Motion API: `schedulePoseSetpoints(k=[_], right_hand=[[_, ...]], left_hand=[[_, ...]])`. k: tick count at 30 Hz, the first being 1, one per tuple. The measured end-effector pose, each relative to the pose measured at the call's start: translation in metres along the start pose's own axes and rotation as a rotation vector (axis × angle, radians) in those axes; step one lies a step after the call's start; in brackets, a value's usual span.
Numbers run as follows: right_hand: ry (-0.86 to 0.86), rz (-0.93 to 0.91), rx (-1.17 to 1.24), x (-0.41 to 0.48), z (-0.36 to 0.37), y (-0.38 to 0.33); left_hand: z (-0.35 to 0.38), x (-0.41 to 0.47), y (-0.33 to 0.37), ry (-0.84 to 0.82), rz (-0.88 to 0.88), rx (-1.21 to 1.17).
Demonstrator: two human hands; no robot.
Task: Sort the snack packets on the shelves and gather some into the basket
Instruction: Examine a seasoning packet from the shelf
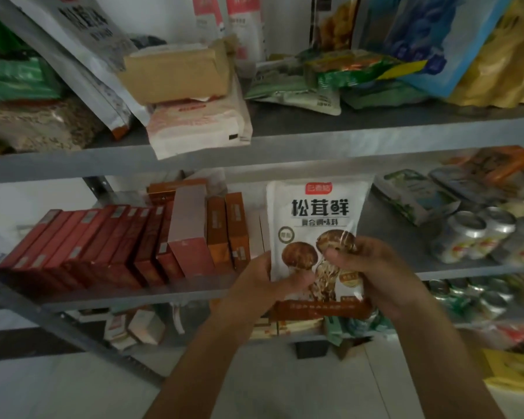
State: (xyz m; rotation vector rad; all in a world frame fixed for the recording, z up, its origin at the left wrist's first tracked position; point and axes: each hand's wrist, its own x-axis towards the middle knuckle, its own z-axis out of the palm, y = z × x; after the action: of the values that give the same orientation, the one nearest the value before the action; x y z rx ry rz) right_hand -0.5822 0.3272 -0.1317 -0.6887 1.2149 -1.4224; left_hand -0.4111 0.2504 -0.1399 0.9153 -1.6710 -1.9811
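Observation:
A white packet (315, 219) printed with brown mushrooms and black lettering stands upright in front of the middle shelf (390, 269). My left hand (266, 281) grips its lower left edge, thumb across the front. My right hand (372, 273) grips its lower right side, fingers curled over the front. Its lower right corner is hidden behind my right hand. No basket is in view.
Red and orange boxes (127, 240) stand in a row on the middle shelf's left; silver cans (481, 234) and flat packs sit at its right. The upper shelf (345, 137) holds a cardboard parcel (179, 72), green packets (345, 71) and tall bags. More packets lie on the lowest shelf.

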Motion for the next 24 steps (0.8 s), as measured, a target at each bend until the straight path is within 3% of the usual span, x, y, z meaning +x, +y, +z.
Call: schedulePoseSetpoints(k=[3, 9, 14, 17, 20, 24], right_hand=[[-0.052, 0.005, -0.060, -0.004, -0.001, -0.002], [0.060, 0.052, 0.072, 0.004, -0.006, -0.003], [-0.031, 0.333, 0.214, 0.014, -0.006, 0.008], [-0.093, 0.381, 0.155, 0.017, -0.009, 0.018], [-0.077, 0.341, 0.089, 0.018, -0.016, 0.025], [0.233, 0.165, 0.016, 0.022, -0.022, 0.029]], left_hand=[[0.005, -0.001, -0.007, 0.084, -0.037, 0.011], [0.012, -0.003, -0.006, 0.090, -0.128, -0.013], [0.012, -0.001, -0.003, 0.005, -0.273, -0.241], [0.005, 0.002, -0.005, 0.012, -0.297, -0.253], [0.004, 0.002, -0.009, 0.051, -0.251, -0.043], [0.015, -0.003, -0.022, 0.238, 0.065, 0.620]])
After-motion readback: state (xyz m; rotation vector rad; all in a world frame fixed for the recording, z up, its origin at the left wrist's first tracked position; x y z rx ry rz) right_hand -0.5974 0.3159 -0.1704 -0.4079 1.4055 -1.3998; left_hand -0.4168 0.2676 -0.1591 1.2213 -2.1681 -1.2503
